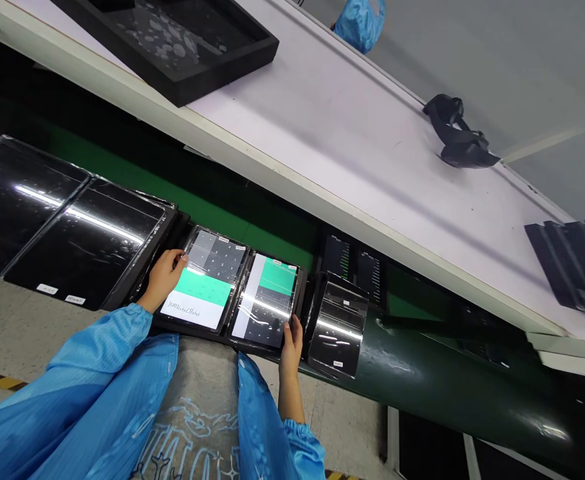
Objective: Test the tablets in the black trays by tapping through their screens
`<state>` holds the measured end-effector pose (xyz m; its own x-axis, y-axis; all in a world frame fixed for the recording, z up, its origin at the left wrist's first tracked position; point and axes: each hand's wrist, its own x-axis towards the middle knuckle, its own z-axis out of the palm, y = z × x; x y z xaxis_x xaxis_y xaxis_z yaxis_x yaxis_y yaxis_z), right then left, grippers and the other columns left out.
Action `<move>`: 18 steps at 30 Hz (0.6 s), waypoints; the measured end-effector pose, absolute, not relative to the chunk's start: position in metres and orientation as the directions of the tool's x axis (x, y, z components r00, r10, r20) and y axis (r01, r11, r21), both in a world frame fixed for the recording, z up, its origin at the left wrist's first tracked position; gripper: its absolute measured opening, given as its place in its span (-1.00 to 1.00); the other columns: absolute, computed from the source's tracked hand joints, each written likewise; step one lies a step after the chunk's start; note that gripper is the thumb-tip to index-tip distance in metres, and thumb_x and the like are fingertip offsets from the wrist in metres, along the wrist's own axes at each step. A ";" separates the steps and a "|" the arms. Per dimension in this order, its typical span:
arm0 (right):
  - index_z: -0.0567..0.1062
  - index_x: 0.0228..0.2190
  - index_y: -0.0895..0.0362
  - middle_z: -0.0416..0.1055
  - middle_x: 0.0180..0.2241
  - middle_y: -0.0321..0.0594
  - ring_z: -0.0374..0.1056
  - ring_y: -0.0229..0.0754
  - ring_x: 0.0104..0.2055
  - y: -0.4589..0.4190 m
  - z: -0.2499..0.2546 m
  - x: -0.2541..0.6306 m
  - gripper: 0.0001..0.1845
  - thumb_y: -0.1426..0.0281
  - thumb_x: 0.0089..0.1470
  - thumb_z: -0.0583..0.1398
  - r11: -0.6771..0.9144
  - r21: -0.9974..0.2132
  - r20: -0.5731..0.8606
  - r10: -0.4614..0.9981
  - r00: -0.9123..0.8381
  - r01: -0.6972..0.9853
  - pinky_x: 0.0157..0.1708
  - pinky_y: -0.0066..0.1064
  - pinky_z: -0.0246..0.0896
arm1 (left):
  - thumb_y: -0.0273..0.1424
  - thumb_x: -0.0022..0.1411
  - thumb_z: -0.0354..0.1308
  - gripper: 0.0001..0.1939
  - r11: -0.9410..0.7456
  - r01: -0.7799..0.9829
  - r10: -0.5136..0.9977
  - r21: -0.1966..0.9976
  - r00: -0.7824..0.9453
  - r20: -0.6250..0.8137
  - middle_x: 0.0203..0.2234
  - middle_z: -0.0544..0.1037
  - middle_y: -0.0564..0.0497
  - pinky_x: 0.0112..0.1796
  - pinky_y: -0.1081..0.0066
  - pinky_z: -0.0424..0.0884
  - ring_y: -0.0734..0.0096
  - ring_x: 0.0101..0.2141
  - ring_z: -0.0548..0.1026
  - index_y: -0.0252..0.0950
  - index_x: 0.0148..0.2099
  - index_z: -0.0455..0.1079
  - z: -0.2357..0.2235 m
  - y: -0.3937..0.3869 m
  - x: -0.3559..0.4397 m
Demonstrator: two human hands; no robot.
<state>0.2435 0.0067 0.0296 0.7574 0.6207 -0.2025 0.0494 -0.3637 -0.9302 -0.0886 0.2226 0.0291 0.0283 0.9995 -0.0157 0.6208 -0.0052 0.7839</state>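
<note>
Two lit tablets, a left one [205, 280] and a right one [266, 300], lie side by side in a black tray [299, 283]. Their screens show green, white and dark grey areas with small characters, and small white labels sit along their top edges. My left hand [166, 277] is closed around the tray's left side, fingertips beside the left tablet. At the lower right corner, my right hand [291, 340] grips the tray, with the thumb near the right tablet. The undersides of the tray and some fingertips are hidden.
More black panels [87, 233] lie in a tray to the left, with a dark panel [337, 327] to the right, all on a green conveyor [422, 373]. Beyond runs a white shelf [332, 127] bearing a black foam tray [212, 53], black straps [457, 137] and dark ridged pieces [572, 260].
</note>
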 end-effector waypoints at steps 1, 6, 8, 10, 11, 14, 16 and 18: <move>0.39 0.10 0.14 0.29 0.22 -0.04 0.13 0.06 0.31 0.007 0.030 0.243 -0.28 -0.01 0.00 0.23 -0.366 -0.930 -0.206 0.612 0.764 0.042 0.28 -0.10 0.03 | -0.08 0.32 -0.13 -0.56 -0.014 0.607 0.999 0.795 0.037 -0.010 -0.21 0.47 -0.08 -0.14 0.27 0.37 0.21 -0.17 0.46 -0.26 -0.04 0.41 0.029 0.222 -0.090; 0.26 0.19 0.15 0.28 0.21 0.06 0.18 0.08 0.28 0.017 0.033 0.248 -0.16 -0.03 -0.02 0.22 -0.371 -0.928 -0.212 0.611 0.762 0.039 0.27 -0.02 0.04 | -0.08 0.32 -0.14 -0.52 -0.035 0.562 0.998 0.826 0.063 0.000 -0.12 0.47 -0.13 0.02 0.20 0.34 0.15 -0.05 0.44 -0.29 -0.01 0.42 0.028 0.218 -0.096; 0.19 0.23 0.15 0.23 0.24 0.08 0.14 0.07 0.31 0.025 0.035 0.252 -0.12 -0.01 -0.02 0.22 -0.353 -0.933 -0.194 0.645 0.739 0.063 0.28 -0.02 0.01 | -0.09 0.31 -0.12 -0.52 -0.043 0.553 0.998 0.832 0.070 0.005 -0.10 0.46 -0.14 0.06 0.18 0.32 0.14 -0.04 0.43 -0.30 0.00 0.42 0.027 0.217 -0.098; 0.16 0.26 0.14 0.13 0.30 0.06 0.06 0.05 0.35 0.031 0.038 0.254 -0.11 0.02 0.00 0.22 -0.335 -0.938 -0.179 0.682 0.709 0.086 0.31 -0.02 -0.05 | -0.11 0.31 -0.10 -0.53 -0.054 0.539 0.997 0.841 0.083 0.011 -0.10 0.47 -0.13 0.08 0.17 0.31 0.16 -0.03 0.43 -0.31 0.01 0.42 0.025 0.216 -0.101; 0.15 0.27 0.13 0.08 0.33 0.04 0.02 0.04 0.37 0.033 0.039 0.254 -0.12 0.04 0.02 0.22 -0.333 -0.938 -0.175 0.699 0.693 0.100 0.32 -0.02 -0.09 | -0.12 0.31 -0.10 -0.53 -0.057 0.530 0.996 0.846 0.089 0.011 -0.10 0.47 -0.13 0.10 0.17 0.31 0.17 -0.02 0.43 -0.32 0.00 0.42 0.025 0.215 -0.102; 0.13 0.29 0.10 -0.05 0.38 -0.04 -0.09 0.01 0.41 0.030 0.041 0.251 -0.16 0.08 0.06 0.21 -0.341 -0.922 -0.149 0.749 0.645 0.182 0.36 -0.04 -0.22 | -0.13 0.31 -0.10 -0.53 -0.049 0.506 0.996 0.861 0.093 0.001 -0.08 0.47 -0.13 0.13 0.17 0.29 0.20 0.00 0.42 -0.33 0.01 0.43 0.025 0.212 -0.105; 0.11 0.30 0.09 -0.09 0.39 -0.08 -0.14 -0.01 0.42 0.027 0.042 0.250 -0.16 0.10 0.08 0.22 -0.345 -0.901 -0.117 0.776 0.620 0.262 0.38 -0.06 -0.27 | -0.12 0.30 -0.08 -0.53 -0.029 0.489 0.996 0.872 0.083 -0.014 -0.05 0.48 -0.12 0.15 0.17 0.27 0.21 0.02 0.42 -0.33 0.02 0.42 0.027 0.208 -0.107; 0.09 0.32 0.08 -0.08 0.39 -0.09 -0.15 -0.01 0.42 0.031 0.044 0.253 -0.15 0.11 0.10 0.22 -0.349 -0.881 -0.094 0.792 0.603 0.320 0.38 -0.06 -0.25 | -0.11 0.30 -0.06 -0.53 0.002 0.471 0.998 0.882 0.060 -0.035 -0.01 0.48 -0.12 0.16 0.15 0.28 0.21 0.04 0.41 -0.32 0.05 0.40 0.028 0.203 -0.108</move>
